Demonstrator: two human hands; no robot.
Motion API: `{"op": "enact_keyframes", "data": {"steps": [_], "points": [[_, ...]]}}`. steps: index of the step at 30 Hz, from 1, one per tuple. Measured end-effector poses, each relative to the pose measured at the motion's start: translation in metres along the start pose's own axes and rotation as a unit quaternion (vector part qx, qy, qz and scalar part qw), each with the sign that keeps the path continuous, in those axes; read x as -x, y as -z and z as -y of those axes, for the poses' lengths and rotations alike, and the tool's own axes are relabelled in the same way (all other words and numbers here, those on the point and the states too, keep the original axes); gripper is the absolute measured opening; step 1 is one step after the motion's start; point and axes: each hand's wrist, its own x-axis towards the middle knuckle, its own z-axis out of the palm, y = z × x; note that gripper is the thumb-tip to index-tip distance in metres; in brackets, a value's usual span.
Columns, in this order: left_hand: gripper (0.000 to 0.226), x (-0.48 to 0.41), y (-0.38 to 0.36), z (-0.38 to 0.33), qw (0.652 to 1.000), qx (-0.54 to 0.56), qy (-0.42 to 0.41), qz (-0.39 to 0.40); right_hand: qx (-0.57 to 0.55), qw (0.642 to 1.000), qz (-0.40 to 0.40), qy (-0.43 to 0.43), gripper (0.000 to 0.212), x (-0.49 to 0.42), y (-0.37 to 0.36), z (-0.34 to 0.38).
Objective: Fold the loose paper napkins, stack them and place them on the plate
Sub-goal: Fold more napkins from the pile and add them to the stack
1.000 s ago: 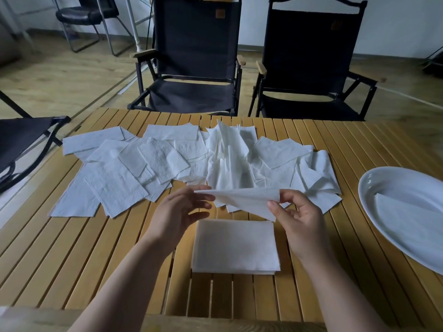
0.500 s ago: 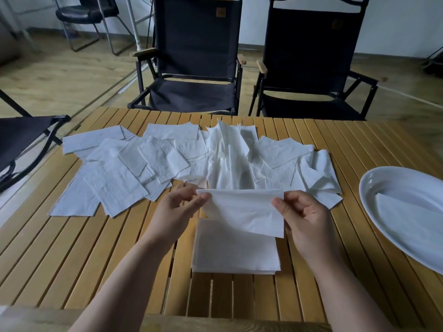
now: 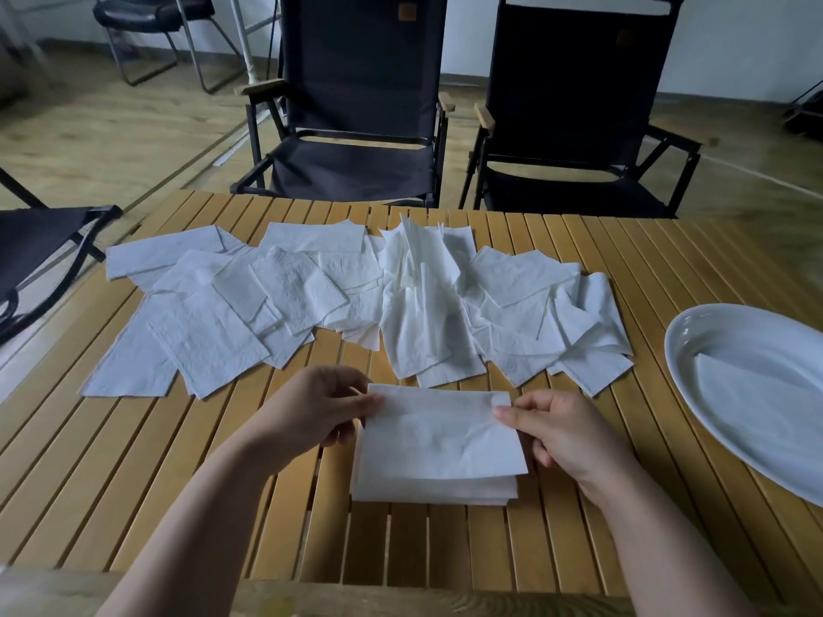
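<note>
A folded white napkin (image 3: 441, 434) lies over a small stack of folded napkins (image 3: 427, 489) near the table's front middle. My left hand (image 3: 311, 409) pinches its far left corner and my right hand (image 3: 561, 431) pinches its far right corner. Behind them, several loose white napkins (image 3: 356, 300) lie spread and overlapping across the table. A white oval plate (image 3: 694, 331) sits at the right edge, with a folded napkin (image 3: 757, 407) lying in it.
The slatted wooden table (image 3: 133, 483) shows bare slats in front and on both sides of the stack. Two black folding chairs (image 3: 356, 126) stand behind the table, and another dark seat (image 3: 40, 242) is at the left.
Both hands have lowered the held napkin from above the table down over the stack of folded napkins, turning it flat.
</note>
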Motion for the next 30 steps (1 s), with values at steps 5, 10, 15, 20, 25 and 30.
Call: {"op": "enact_keyframes", "data": {"steps": [5,10,15,20,25,30], "points": [[0.01,0.0,-0.002,0.005,0.999,-0.049,0.018,-0.008,0.039,0.999,0.008,-0.008,0.02,-0.001,-0.001,-0.002],[0.009,-0.003,-0.003,0.009,0.995,-0.098,0.021,-0.013,0.072,0.997,0.014,-0.008,0.021,-0.002,-0.004,-0.002],[0.007,-0.006,-0.004,0.012,0.99,-0.134,0.02,-0.026,0.079,0.996,0.026,-0.014,0.019,0.0,-0.005,0.001],[0.006,-0.008,-0.006,0.012,0.986,-0.161,0.017,-0.03,0.095,0.995,0.018,-0.019,0.02,-0.001,-0.007,-0.002],[0.02,-0.012,-0.007,0.009,0.967,-0.236,-0.002,-0.101,0.135,0.979,-0.134,0.072,0.014,-0.003,-0.014,0.001],[0.016,-0.025,-0.02,0.009,0.933,-0.291,-0.111,-0.178,0.184,0.953,-0.123,0.205,0.02,-0.016,-0.033,-0.003]]}}
